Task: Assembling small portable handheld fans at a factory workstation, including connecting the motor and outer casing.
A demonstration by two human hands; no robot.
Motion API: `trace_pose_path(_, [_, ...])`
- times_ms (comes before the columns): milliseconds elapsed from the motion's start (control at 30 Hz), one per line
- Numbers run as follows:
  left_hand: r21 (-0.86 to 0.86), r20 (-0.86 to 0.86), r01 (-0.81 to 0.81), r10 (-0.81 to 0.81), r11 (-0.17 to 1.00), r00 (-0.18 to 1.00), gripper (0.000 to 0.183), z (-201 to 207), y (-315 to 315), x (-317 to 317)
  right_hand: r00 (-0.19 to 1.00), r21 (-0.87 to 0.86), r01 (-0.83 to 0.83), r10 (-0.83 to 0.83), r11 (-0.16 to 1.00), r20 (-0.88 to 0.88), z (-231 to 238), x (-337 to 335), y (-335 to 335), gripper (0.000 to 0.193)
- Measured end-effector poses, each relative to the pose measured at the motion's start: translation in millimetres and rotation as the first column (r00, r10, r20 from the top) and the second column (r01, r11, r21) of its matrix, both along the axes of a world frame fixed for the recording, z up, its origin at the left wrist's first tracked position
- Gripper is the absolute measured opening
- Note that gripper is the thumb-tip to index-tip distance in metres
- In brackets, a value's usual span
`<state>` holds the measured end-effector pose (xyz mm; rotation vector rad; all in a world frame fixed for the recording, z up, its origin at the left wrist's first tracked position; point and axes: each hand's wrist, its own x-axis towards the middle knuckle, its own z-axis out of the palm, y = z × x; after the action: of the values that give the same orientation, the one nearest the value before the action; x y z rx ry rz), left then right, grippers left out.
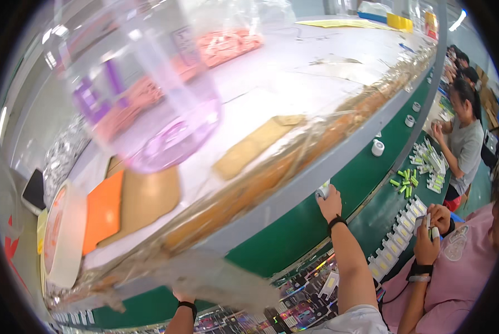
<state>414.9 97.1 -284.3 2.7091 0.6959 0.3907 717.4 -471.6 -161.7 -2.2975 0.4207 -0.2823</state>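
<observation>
My right hand (pixel 331 205) reaches over the green work surface (pixel 285 236), just below the grey shelf edge. Its fingers are closed around a small white-grey piece (pixel 322 192), mostly covered by the hand. My left hand (pixel 181 295) is at the lower middle, with a dark band at the wrist. The shelf edge and a loose strip of clear film hide its fingers. A flat white part (pixel 329 284) lies between my arms on a pile of dark, shiny printed packages (pixel 305 303).
Above runs a shelf (pixel 294 83) with a clear pink-based bottle (pixel 174 133), orange card (pixel 103 211) and tape roll (pixel 63 236). At right, a co-worker in pink (pixel 455 267) handles a small part beside a row of white pieces (pixel 394 242) and green cylinders (pixel 408 181). White rolls (pixel 377 147) stand farther along.
</observation>
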Motion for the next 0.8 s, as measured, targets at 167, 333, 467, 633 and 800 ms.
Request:
trace_pose_path(167, [-0.637, 0.021, 0.218, -0.267, 0.740, 0.964, 0.055, 173.9, -177.4, -1.6, 0.929, 0.629, -0.366, 0.312, 0.686, 0.200, 70.8, -94.4, 40.1, 0.045])
trace_pose_path(333, [-0.158, 0.292, 0.480, -0.424, 0.863, 0.857, 0.093, 260.1, -244.4, -39.4, 0.811, 0.974, 0.034, 0.576, -0.225, 0.105, 124.2, -233.8, 95.8, 0.039])
trace_pose_path(467, [-0.017, 0.358, 0.546, -0.505, 0.838, 0.785, 0.097, 273.3, -231.9, -103.4, 0.629, 0.886, 0.268, 0.766, -0.377, 0.136, 149.2, -337.4, 135.3, 0.045])
trace_pose_path(633, [-0.965, 0.261, 0.240, -0.283, -0.106, 0.923, 0.055, 251.8, -200.0, -194.2, 0.408, 0.784, 0.455, 0.881, -0.422, 0.238, 153.0, -417.0, 159.0, 0.055])
trace_pose_path(800, [-0.895, 0.155, 0.128, -0.030, -0.428, 0.987, 0.050, 274.4, -180.9, -264.7, 0.490, 0.954, 0.250, 0.871, -0.164, 0.021, 140.0, -461.7, 163.8, 0.053])
